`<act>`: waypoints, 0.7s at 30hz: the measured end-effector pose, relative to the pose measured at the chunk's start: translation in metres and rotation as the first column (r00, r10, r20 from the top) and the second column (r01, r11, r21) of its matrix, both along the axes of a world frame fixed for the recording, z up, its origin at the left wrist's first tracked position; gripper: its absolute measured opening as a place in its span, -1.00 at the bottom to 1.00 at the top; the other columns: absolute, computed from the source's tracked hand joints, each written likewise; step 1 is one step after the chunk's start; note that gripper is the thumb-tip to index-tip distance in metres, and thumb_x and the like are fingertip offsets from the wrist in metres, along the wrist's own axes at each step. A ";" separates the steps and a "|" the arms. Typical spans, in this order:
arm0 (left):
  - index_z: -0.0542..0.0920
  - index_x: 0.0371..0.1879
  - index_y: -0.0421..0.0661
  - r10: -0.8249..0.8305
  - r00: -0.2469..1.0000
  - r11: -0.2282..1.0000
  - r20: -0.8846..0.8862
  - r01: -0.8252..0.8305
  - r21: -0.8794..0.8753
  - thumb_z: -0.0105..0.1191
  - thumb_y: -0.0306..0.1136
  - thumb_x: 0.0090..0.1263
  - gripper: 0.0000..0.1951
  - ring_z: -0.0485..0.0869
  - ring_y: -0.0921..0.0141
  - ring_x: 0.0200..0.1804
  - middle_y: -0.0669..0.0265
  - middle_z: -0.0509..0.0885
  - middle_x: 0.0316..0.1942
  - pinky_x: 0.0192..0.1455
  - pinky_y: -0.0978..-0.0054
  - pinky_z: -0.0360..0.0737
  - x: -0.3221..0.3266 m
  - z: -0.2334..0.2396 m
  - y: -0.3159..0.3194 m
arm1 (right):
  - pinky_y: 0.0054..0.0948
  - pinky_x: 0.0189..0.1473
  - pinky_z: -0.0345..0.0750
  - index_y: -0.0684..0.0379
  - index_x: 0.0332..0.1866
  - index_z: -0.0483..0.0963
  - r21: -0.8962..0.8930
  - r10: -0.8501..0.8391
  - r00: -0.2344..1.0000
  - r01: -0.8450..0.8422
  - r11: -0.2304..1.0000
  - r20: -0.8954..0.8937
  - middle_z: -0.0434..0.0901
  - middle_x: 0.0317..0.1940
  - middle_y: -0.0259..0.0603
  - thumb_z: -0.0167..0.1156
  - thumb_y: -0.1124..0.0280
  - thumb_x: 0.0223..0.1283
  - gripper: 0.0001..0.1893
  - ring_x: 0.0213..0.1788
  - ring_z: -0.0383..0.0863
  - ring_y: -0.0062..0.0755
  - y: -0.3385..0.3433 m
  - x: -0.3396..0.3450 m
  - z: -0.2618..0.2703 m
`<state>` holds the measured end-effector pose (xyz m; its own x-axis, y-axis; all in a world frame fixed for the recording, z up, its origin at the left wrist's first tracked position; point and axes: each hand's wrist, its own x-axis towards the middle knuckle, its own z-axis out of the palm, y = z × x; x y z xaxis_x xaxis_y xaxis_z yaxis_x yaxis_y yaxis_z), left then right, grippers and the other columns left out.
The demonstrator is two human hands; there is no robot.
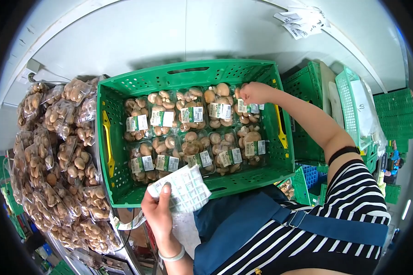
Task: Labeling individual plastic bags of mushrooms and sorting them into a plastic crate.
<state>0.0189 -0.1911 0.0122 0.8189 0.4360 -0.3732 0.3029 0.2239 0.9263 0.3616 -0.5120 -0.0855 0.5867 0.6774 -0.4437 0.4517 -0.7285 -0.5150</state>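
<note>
My left hand (158,209) grips a folded white strip of printed labels (186,190) near the front wall of a green plastic crate (192,74). A loose end of the strip (130,225) curls down to the left of the hand. Inside the crate, clear packs of brown mushrooms (191,147) lie in two rows, with a green-and-white label on each. At the back right, my right hand (256,93) has its fingers curled against the last pack (247,118), over its label (250,108). The fingertips are partly hidden, so what they pinch is unclear.
On the left, many bagged mushrooms (55,172) are piled beside the crate on a metal-edged table. A white wall (141,41) stands behind, papers (301,22) fixed on it. Green crates (304,84) and a pale green basket (347,103) stand right.
</note>
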 end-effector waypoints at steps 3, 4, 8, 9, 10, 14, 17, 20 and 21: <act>0.62 -0.10 -0.29 0.015 0.998 0.999 -0.057 -0.013 0.038 0.23 -0.31 0.45 -0.73 0.58 0.57 -0.21 0.35 0.72 -0.22 -0.06 0.59 0.49 -0.015 0.000 0.005 | -0.16 -0.27 0.55 0.14 -0.28 0.62 -0.255 0.169 0.985 -0.158 0.954 0.020 0.68 -0.41 -0.10 0.40 0.35 -0.03 -0.80 -0.29 0.69 -0.14 -0.012 0.005 -0.046; 0.62 -0.10 -0.29 0.009 0.998 0.999 -0.061 -0.006 0.038 0.23 -0.31 0.45 -0.73 0.58 0.57 -0.21 0.35 0.72 -0.22 -0.06 0.59 0.49 -0.020 0.000 0.006 | -0.14 -0.25 0.57 0.11 -0.32 0.64 -0.324 0.225 0.944 -0.140 0.936 0.243 0.68 -0.43 -0.13 0.43 0.34 -0.08 -0.80 -0.27 0.70 -0.15 -0.012 0.002 -0.055; 0.62 -0.08 -0.30 0.103 0.994 0.993 -0.041 -0.100 0.065 0.22 -0.32 0.45 -0.73 0.60 0.55 -0.21 0.31 0.73 -0.21 -0.06 0.57 0.50 -0.046 -0.002 0.015 | -0.17 -0.21 0.60 0.13 -0.22 0.59 -0.486 0.258 0.857 -0.009 0.874 0.447 0.69 -0.40 -0.17 0.36 0.31 -0.01 -0.76 -0.23 0.72 -0.12 0.012 -0.005 -0.034; 0.62 -0.07 -0.31 0.153 0.988 0.985 -0.017 -0.151 0.078 0.21 -0.32 0.45 -0.73 0.61 0.53 -0.21 0.29 0.73 -0.20 -0.06 0.56 0.51 -0.051 -0.002 0.018 | -0.20 -0.25 0.59 0.16 -0.15 0.53 -0.491 0.274 0.894 -0.072 0.868 0.354 0.68 -0.39 -0.11 0.33 0.32 0.07 -0.73 -0.27 0.71 -0.11 0.013 -0.007 -0.021; 0.60 -0.05 -0.31 0.218 0.976 0.975 -0.030 -0.216 0.060 0.20 -0.33 0.46 -0.72 0.64 0.50 -0.20 0.27 0.73 -0.18 -0.05 0.54 0.53 -0.047 0.006 0.014 | -0.18 -0.27 0.56 0.16 -0.17 0.49 -0.311 0.305 0.949 -0.267 0.912 0.077 0.66 -0.37 -0.10 0.30 0.32 0.10 -0.75 -0.26 0.69 -0.11 -0.001 -0.013 -0.031; 0.59 -0.04 -0.31 0.242 0.970 0.970 -0.027 -0.241 0.040 0.18 -0.33 0.47 -0.72 0.64 0.49 -0.19 0.25 0.73 -0.17 -0.03 0.52 0.54 -0.059 -0.002 0.025 | -0.10 -0.30 0.49 0.16 -0.14 0.41 -0.028 0.410 0.786 -0.476 0.879 -0.463 0.61 -0.33 -0.08 0.25 0.33 0.16 -0.76 -0.23 0.65 -0.10 -0.003 -0.088 -0.034; 0.59 -0.03 -0.31 0.250 0.968 0.968 -0.024 -0.249 0.021 0.19 -0.32 0.47 -0.72 0.64 0.49 -0.18 0.25 0.73 -0.16 -0.01 0.51 0.53 -0.058 -0.004 0.022 | -0.13 -0.26 0.54 0.16 -0.07 0.46 -0.147 0.495 0.813 -0.554 0.819 -0.306 0.64 -0.29 -0.11 0.23 0.36 0.13 -0.73 -0.25 0.66 -0.05 -0.005 -0.126 -0.034; 0.59 -0.02 -0.30 0.203 0.979 0.979 -0.002 -0.203 0.034 0.18 -0.32 0.47 -0.72 0.65 0.48 -0.16 0.25 0.73 -0.16 0.01 0.51 0.53 -0.064 -0.008 0.022 | -0.06 -0.29 0.55 0.17 -0.06 0.44 -0.466 0.449 0.891 -0.366 0.806 0.076 0.67 -0.41 -0.05 0.25 0.19 0.15 -0.65 -0.38 0.68 0.00 0.002 -0.141 -0.036; 0.59 -0.02 -0.30 0.215 0.977 0.976 -0.011 -0.214 0.040 0.18 -0.32 0.47 -0.72 0.65 0.48 -0.16 0.25 0.73 -0.16 0.01 0.51 0.53 -0.068 -0.008 0.023 | -0.06 -0.29 0.55 0.17 -0.06 0.44 -0.459 0.459 0.886 -0.380 0.803 0.069 0.67 -0.41 -0.05 0.25 0.19 0.15 -0.65 -0.38 0.68 0.00 0.014 -0.140 -0.024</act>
